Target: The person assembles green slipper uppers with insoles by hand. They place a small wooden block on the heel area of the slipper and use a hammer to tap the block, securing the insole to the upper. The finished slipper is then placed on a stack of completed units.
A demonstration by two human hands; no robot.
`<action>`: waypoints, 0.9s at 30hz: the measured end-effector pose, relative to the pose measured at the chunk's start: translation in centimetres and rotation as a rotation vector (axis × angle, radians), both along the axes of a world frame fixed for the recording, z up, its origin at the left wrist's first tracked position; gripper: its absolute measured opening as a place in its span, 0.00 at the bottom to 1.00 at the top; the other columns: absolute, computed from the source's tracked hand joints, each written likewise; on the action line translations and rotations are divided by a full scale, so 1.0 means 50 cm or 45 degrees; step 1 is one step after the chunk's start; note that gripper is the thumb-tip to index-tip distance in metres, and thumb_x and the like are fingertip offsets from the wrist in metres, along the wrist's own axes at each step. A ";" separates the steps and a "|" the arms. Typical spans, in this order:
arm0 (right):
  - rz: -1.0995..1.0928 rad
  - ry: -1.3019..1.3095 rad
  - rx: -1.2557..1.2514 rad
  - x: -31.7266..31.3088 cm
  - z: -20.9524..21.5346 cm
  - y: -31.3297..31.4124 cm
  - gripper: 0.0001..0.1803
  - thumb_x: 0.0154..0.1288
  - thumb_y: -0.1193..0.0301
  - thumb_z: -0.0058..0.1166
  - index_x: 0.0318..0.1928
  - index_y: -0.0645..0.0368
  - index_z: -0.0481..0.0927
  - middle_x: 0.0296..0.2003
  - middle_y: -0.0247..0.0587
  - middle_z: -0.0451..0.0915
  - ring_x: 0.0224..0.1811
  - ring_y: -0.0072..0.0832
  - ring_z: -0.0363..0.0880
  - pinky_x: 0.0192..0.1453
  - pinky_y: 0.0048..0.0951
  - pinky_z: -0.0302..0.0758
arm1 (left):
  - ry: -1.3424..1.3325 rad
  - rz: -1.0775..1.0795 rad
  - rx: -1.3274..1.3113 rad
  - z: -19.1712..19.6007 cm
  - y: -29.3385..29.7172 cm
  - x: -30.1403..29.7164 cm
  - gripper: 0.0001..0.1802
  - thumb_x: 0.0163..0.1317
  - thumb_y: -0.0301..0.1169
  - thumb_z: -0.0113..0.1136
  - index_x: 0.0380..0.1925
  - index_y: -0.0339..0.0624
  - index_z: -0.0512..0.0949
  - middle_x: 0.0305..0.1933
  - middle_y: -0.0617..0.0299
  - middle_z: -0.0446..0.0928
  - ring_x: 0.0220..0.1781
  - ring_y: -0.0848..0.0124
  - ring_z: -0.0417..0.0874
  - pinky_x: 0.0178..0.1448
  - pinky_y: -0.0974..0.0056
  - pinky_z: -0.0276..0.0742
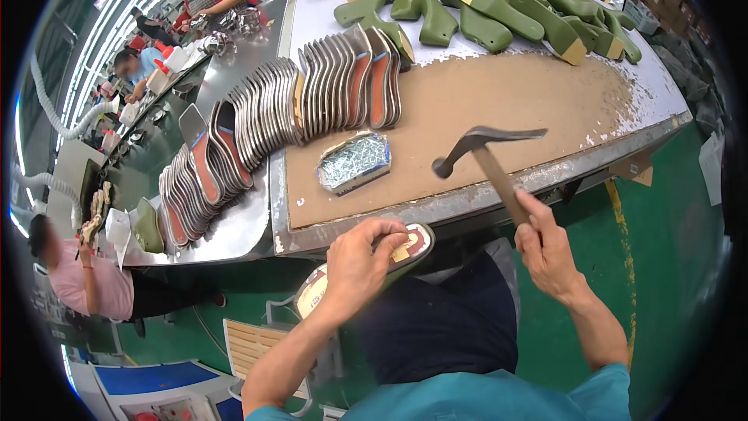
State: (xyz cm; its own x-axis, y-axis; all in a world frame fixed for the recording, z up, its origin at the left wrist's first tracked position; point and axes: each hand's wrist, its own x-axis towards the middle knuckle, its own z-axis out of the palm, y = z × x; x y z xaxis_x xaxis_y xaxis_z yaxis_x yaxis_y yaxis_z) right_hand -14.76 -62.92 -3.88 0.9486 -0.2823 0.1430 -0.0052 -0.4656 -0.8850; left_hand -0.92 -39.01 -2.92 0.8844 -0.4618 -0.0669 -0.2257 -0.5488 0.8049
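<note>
My right hand (548,253) is wrapped round the wooden handle of a hammer (492,162). Its dark curved head is raised above the front edge of the bench, to the right of my left hand. Over my lap, my left hand (360,261) is closed on a green shoe last (396,271), sole side up. A pale insole (312,290) with a brown and cream heel part lies along that sole. Thumb and forefinger press together near the heel end; whether a nail is pinched there I cannot tell.
On the brown-topped bench (467,101) stands a small box of nails (354,162). A long row of curved insoles (265,113) runs along its left. Green lasts (499,8) are heaped at the back. Several people sit at the left, one in pink (93,284).
</note>
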 end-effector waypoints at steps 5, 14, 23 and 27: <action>0.099 -0.104 -0.093 -0.030 0.016 0.012 0.24 0.68 0.79 0.48 0.64 0.58 0.65 0.41 0.50 0.80 0.27 0.28 0.77 0.34 0.29 0.75 | -0.230 -0.191 0.034 0.012 -0.006 -0.004 0.08 0.57 0.29 0.63 0.35 0.39 0.84 0.42 0.57 0.83 0.38 0.66 0.85 0.44 0.65 0.78; 0.264 -0.282 -0.225 -0.050 0.083 0.025 0.25 0.65 0.80 0.52 0.62 0.59 0.69 0.24 0.41 0.77 0.19 0.24 0.71 0.23 0.25 0.70 | -0.145 -0.155 0.017 0.005 -0.001 0.002 0.07 0.56 0.31 0.63 0.34 0.45 0.85 0.43 0.56 0.83 0.42 0.62 0.84 0.48 0.63 0.76; 0.392 -0.600 -0.229 -0.052 0.127 0.024 0.26 0.63 0.81 0.54 0.61 0.60 0.66 0.20 0.35 0.72 0.16 0.22 0.67 0.17 0.23 0.63 | -0.132 -0.175 0.054 0.015 -0.001 0.001 0.09 0.56 0.33 0.63 0.35 0.44 0.85 0.43 0.54 0.83 0.41 0.61 0.84 0.48 0.61 0.75; 0.401 -0.598 -0.258 -0.052 0.129 0.022 0.26 0.63 0.81 0.53 0.62 0.60 0.65 0.21 0.35 0.72 0.16 0.23 0.67 0.17 0.23 0.63 | -0.134 -0.161 0.040 0.008 0.002 0.002 0.08 0.57 0.33 0.62 0.33 0.45 0.85 0.42 0.60 0.83 0.40 0.58 0.83 0.45 0.61 0.76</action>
